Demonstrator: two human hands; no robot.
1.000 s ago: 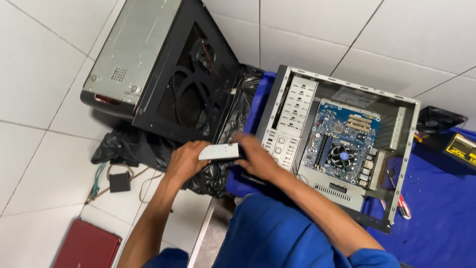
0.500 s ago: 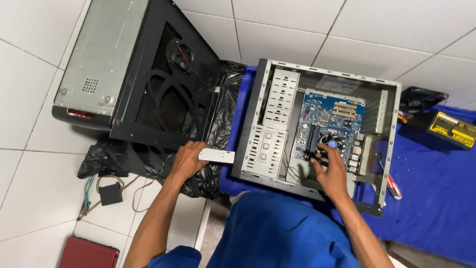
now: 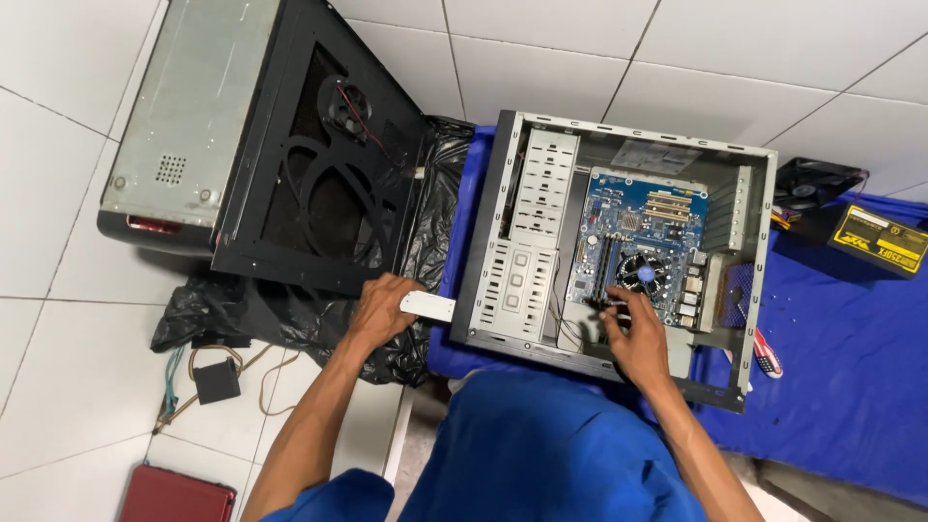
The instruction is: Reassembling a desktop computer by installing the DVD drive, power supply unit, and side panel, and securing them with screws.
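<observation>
Left hand (image 3: 379, 311) grips a white flat part (image 3: 428, 307); right hand (image 3: 633, 338), fingers pinched at the motherboard (image 3: 638, 246), could bend fragile components if forced.

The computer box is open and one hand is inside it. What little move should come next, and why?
Probably a gentle pinch and tug with the right hand: its fingertips already rest on the thin wires by the blue board in the open case. The left hand holds a small white piece outside.
</observation>
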